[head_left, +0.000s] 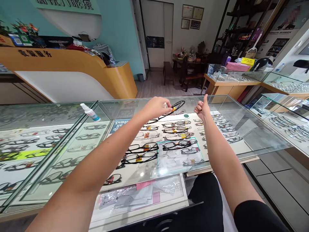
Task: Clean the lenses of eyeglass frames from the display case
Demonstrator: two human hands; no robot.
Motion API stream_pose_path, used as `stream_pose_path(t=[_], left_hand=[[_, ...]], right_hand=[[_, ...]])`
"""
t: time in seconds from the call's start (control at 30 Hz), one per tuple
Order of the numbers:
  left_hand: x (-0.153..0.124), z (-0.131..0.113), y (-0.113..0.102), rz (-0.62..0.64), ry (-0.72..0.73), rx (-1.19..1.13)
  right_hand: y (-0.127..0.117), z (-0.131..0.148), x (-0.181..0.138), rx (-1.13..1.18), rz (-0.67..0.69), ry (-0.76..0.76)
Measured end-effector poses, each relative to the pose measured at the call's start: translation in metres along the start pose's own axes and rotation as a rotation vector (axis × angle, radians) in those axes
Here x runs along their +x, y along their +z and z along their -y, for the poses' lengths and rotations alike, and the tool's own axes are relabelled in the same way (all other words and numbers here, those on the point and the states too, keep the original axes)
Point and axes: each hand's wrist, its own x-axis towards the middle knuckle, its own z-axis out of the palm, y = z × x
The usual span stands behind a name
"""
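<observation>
My left hand is closed in a pinch on black-framed eyeglasses with a yellow tag, held above the far side of the glass display counter. A small white bit shows at its fingertips; I cannot make out what it is. To its right, my right hand hovers over the counter, fingers curled into a fist and thumb pointing up, with nothing visible in it. Below and between the arms, a black pair of eyeglasses sits over a teal-edged sheet. More black eyeglasses are left of it.
A white spray bottle stands on the glass at the left. Rows of eyeglasses fill the counter. Near my lap, an open drawer holds papers and plastic bags. Beyond are a wooden reception desk, a bench and more display cases.
</observation>
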Motion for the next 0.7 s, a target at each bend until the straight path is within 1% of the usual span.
stream_pose_path(t=[0.1,0.17,0.23,0.3,0.37,0.4,0.47,0.5,0.57,0.63,0.7], left_hand=[[-0.041,0.016,-0.017,-0.157,-0.053,-0.284],[-0.065,0.028,-0.021,-0.244,-0.100,-0.452],[-0.081,0.040,-0.021,-0.317,-0.140,-0.607],[-0.090,0.050,-0.017,-0.358,-0.169,-0.750],[-0.094,0.057,-0.011,-0.379,-0.182,-0.864],[-0.095,0.060,-0.008,-0.389,-0.184,-0.910],[-0.097,0.063,-0.003,-0.417,-0.179,-0.980],[-0.098,0.064,-0.001,-0.431,-0.174,-1.000],[-0.100,0.064,0.003,-0.447,-0.163,-1.004],[-0.102,0.063,0.006,-0.443,-0.147,-0.977],[-0.105,0.061,0.009,-0.442,-0.133,-0.951]], right_hand=[[0.021,0.016,-0.016,0.104,0.101,-0.024],[0.044,0.026,-0.035,0.198,0.227,-0.030],[0.073,0.033,-0.059,0.282,0.368,-0.040],[0.106,0.035,-0.084,0.329,0.488,-0.049],[0.138,0.034,-0.106,0.328,0.596,-0.032],[0.153,0.032,-0.114,0.326,0.634,-0.019],[0.176,0.026,-0.127,0.331,0.662,0.004],[0.185,0.022,-0.131,0.337,0.660,0.009],[0.194,0.015,-0.135,0.341,0.644,0.003],[0.194,0.009,-0.136,0.327,0.632,-0.007],[0.188,0.005,-0.136,0.294,0.617,-0.012]])
